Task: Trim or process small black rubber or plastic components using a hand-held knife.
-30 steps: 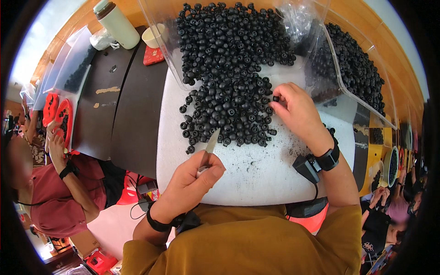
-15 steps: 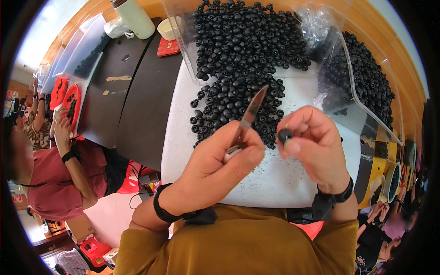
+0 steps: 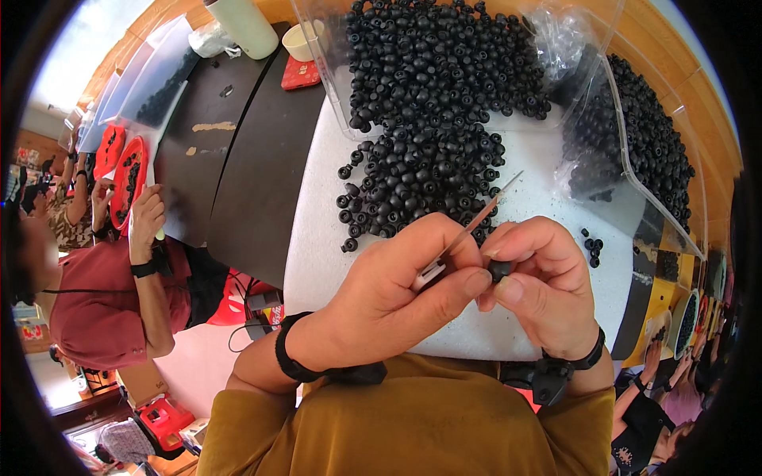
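Note:
My left hand is closed round the pale handle of a small knife, its thin blade slanting up and away to the right. Pinched between the thumb and fingers of my right hand is a small round black part that looks like plastic or rubber. The two hands are close together, with the part beside my left fingertips. Whether the blade touches it I cannot tell. Just beyond them a heap of similar black parts lies on the white board. Several more parts sit to the right of my right hand.
A clear bin full of black parts stands at the far side; another clear bin is at the right. A pale bottle and a cream cup stand far left. A co-worker in a red shirt works at the left.
My right hand has moved left and nearer to me with the black part, up to my left hand. The knife has tilted lower, its tip now further right. The view has shifted slightly.

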### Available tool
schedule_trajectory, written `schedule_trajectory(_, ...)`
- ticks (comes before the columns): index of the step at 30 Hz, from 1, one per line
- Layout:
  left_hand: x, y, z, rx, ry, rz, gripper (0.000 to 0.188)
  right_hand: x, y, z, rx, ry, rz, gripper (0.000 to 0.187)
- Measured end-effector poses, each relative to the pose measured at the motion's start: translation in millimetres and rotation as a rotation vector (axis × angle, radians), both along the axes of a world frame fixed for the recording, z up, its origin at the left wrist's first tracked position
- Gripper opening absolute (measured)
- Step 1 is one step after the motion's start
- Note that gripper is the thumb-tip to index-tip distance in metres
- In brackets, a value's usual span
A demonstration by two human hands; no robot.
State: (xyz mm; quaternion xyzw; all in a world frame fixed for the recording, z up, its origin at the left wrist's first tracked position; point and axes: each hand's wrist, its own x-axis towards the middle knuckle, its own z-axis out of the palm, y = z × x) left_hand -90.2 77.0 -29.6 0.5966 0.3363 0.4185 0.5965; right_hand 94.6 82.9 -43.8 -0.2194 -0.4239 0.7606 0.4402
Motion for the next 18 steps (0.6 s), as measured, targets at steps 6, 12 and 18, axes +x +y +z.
schedule_trajectory(6, 1.4, -1.2, -0.3, -0.011, -0.010, 0.023, 0.005, 4.6, -1.5, 1.6, -0.107, 0.021, 0.011, 0.025)
schedule_trajectory(12, -0.5, -0.9, -3.3, 0.004, 0.051, 0.028, 0.006, 5.4, -0.5, 3.9, -0.102, 0.000, 0.054, 0.024)
schedule_trajectory(18, -0.7, -2.1, -1.6, 0.097, 0.209, 0.061, 0.008, 5.2, -1.3, 0.8, -0.081, -0.032, 0.003, 0.021)
